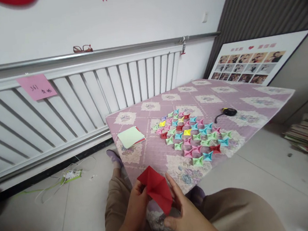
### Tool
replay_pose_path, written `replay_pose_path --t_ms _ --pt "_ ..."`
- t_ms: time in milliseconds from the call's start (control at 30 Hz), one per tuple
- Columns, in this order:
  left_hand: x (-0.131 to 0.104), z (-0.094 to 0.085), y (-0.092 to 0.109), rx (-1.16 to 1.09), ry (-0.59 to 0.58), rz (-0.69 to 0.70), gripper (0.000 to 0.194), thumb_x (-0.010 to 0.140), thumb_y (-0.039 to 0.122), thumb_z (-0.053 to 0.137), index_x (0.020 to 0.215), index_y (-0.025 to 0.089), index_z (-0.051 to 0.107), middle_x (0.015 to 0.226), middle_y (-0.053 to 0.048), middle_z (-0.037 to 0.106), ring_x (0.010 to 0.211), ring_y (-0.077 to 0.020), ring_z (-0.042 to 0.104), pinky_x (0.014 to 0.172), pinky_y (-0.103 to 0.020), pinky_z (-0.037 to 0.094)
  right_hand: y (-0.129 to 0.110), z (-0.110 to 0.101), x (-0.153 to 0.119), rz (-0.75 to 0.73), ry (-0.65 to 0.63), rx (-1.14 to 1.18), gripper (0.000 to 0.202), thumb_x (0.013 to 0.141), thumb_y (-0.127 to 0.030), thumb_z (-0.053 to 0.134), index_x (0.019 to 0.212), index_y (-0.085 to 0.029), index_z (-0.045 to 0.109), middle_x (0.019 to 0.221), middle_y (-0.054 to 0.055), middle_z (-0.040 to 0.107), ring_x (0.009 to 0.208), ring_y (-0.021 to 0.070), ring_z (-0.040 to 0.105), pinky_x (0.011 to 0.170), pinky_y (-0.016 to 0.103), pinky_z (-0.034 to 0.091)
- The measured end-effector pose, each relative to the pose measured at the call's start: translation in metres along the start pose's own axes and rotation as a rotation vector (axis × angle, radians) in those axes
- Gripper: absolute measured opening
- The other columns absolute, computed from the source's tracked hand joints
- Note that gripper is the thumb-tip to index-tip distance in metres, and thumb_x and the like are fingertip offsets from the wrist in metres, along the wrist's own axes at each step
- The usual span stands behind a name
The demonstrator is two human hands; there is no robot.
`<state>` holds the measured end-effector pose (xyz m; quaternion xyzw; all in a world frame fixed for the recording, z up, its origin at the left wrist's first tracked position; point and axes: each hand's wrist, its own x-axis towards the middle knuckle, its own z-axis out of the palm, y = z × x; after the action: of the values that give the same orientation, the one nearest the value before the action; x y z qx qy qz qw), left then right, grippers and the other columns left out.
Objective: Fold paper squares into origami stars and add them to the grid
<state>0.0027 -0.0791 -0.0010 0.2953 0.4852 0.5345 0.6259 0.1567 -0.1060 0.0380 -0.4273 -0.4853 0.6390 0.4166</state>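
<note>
The red paper (157, 189), partly folded into a kite-like shape, is held in the air just in front of the near edge of the low table (223, 98), above the person's lap. Its long axis runs from upper left to lower right, with a raised crease along it and a point hanging down at the bottom. The left hand (137, 208) pinches the upper left edge, thumb against the sheet and the other fingers hidden behind it. The right hand (185, 214) sits below and to the right, its fingers (174, 188) spread narrowly along the right edge, the thumb curled under near the lower point. Both hands touch the paper, so neither is nearer; the sheet lies between them, tilted toward the camera. Beyond it on the purple patterned cloth lies a cluster of small folded paper stars (191, 135) in pink, green, blue, yellow and red, well apart from the hands. To their left rests a stack of square sheets (131, 136), pale green on top. A black cord or tape (228, 112) lies farther right. Behind the table stands a white radiator (73, 98) bearing a pink note (37, 86).
</note>
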Motion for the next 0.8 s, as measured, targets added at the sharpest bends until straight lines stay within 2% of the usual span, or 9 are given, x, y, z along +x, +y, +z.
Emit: replay_pose_path --t_ms 133,233,300,367,467,567,667,800 --pt "-0.005 0.006 0.001 -0.085 -0.054 0.003 0.034 0.071 0.027 0.069 0.103 0.016 0.060 0.088 -0.006 0.068 0.073 -0.0164 0.062 0.067 -0.024 0.045 0.007 0.003 0.004 -0.062 0.050 -0.135 0.110 0.054 -0.016 0.078 0.147 -0.027 0.022 0.124 0.009 0.060 0.109 0.0241 0.057 0.092 0.034 0.043" --pt "-0.006 0.007 -0.002 -0.094 -0.037 -0.032 0.035 0.070 0.030 0.070 0.101 0.018 0.060 0.083 -0.002 0.066 0.069 -0.0143 0.060 0.064 -0.023 0.043 0.020 0.003 0.012 -0.117 0.185 -0.153 0.098 0.062 -0.024 0.075 0.147 -0.022 0.025 0.097 0.004 0.067 0.090 0.0204 0.062 0.087 0.033 0.045" --pt "-0.006 0.006 -0.003 -0.119 -0.028 -0.079 0.036 0.067 0.031 0.073 0.099 0.018 0.060 0.076 0.000 0.063 0.064 -0.0129 0.058 0.060 -0.022 0.042 0.028 0.003 0.018 -0.118 0.249 -0.117 0.087 0.070 -0.031 0.070 0.145 -0.021 0.027 0.082 0.000 0.064 0.079 0.0185 0.061 0.080 0.031 0.047" --pt "-0.006 0.006 -0.003 -0.168 -0.020 -0.128 0.037 0.065 0.032 0.075 0.095 0.018 0.058 0.072 0.001 0.062 0.061 -0.0119 0.056 0.059 -0.022 0.042 0.034 0.001 0.022 -0.098 0.297 -0.074 0.080 0.072 -0.037 0.068 0.143 -0.021 0.033 0.083 0.000 0.065 0.078 0.0186 0.061 0.077 0.030 0.049" --pt "-0.007 0.005 -0.001 -0.274 -0.015 -0.173 0.039 0.063 0.031 0.077 0.094 0.018 0.056 0.077 -0.001 0.063 0.061 -0.0113 0.057 0.061 -0.024 0.045 0.038 -0.004 0.024 -0.065 0.358 -0.029 0.077 0.069 -0.039 0.071 0.137 -0.023 0.041 0.094 0.003 0.067 0.082 0.0203 0.062 0.079 0.032 0.050" --pt "-0.008 0.005 0.000 -0.369 -0.004 -0.202 0.036 0.063 0.026 0.077 0.091 0.017 0.055 0.077 -0.001 0.064 0.060 -0.0106 0.058 0.062 -0.024 0.046 0.038 -0.007 0.025 -0.044 0.372 0.039 0.072 0.067 -0.040 0.073 0.131 -0.022 0.047 0.101 0.005 0.068 0.088 0.0225 0.063 0.084 0.035 0.049" --pt "-0.009 0.006 -0.001 -0.429 0.005 -0.214 0.034 0.064 0.022 0.077 0.089 0.017 0.054 0.077 0.000 0.064 0.061 -0.0103 0.059 0.064 -0.025 0.047 0.036 -0.007 0.026 -0.051 0.354 0.107 0.058 0.066 -0.041 0.075 0.118 -0.023 0.057 0.109 0.007 0.067 0.100 0.0249 0.061 0.090 0.037 0.047" --pt "-0.012 0.008 -0.003 -0.413 -0.040 -0.165 0.041 0.066 0.023 0.078 0.101 0.018 0.055 0.092 -0.003 0.064 0.071 -0.0127 0.061 0.064 -0.024 0.047 0.032 -0.003 0.025 -0.027 0.300 0.139 0.037 0.068 -0.044 0.074 0.097 -0.023 0.064 0.095 0.005 0.071 0.091 0.0239 0.063 0.086 0.036 0.048"
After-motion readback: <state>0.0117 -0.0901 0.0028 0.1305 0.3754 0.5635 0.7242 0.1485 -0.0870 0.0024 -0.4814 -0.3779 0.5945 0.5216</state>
